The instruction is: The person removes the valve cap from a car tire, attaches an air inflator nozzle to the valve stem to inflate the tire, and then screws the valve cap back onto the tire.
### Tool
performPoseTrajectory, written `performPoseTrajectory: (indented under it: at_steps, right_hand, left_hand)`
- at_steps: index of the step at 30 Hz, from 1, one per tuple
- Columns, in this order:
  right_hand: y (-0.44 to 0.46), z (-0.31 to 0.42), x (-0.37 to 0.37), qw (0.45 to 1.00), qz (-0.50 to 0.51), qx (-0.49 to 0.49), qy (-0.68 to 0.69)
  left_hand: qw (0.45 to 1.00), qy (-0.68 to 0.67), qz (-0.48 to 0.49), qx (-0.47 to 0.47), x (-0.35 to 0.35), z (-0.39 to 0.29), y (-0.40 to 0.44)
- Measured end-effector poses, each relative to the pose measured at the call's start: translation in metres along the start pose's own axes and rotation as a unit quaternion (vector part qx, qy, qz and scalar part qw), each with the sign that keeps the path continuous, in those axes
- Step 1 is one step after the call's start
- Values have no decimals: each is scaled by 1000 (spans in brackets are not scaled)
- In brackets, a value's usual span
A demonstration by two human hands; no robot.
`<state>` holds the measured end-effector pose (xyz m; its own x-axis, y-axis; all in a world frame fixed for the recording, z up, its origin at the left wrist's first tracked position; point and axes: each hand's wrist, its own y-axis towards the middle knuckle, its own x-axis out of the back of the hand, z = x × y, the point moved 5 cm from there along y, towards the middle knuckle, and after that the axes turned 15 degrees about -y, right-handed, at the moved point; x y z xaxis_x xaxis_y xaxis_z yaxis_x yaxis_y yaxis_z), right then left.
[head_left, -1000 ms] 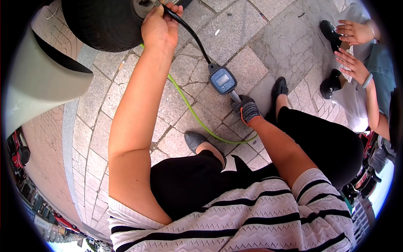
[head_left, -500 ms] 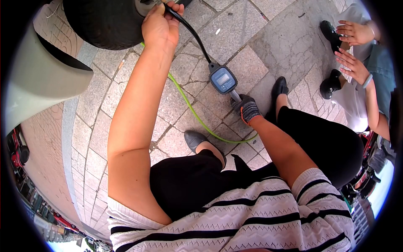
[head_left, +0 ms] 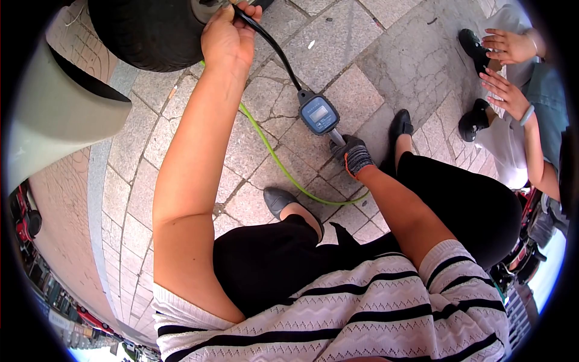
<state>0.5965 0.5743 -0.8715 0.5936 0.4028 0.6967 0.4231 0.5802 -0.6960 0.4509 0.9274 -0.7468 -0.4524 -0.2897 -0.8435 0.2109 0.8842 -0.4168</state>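
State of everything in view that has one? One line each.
Left hand: bare, closed around the black hose's end
Right hand: gloved, gripping the gauge's handle
Gauge: face up; screen digits too small to read
Black hose: bowed between gauge and left hand; whether attached to the wheel, can't tell
Green hose: curved, slack
Tire: upright; pressure can't be told
Bystander's hands: open, fingers spread

And there's the round black rubber tyre (head_left: 142, 36), upper left, bare left hand (head_left: 226, 39) to its right, curved black rubber hose (head_left: 278, 49) down to the square blue-grey plastic gauge (head_left: 319, 113), grey knit-gloved right hand (head_left: 351, 154) just below, thin lime-green hose (head_left: 274, 154) left
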Motion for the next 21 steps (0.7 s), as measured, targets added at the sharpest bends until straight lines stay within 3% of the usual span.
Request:
performPoseTrajectory:
  at_steps: [21]
  right_hand:
    - [-5, 8, 11, 1000, 9, 13, 0]
  left_hand:
    - [1000, -11, 9, -9, -1, 2, 5]
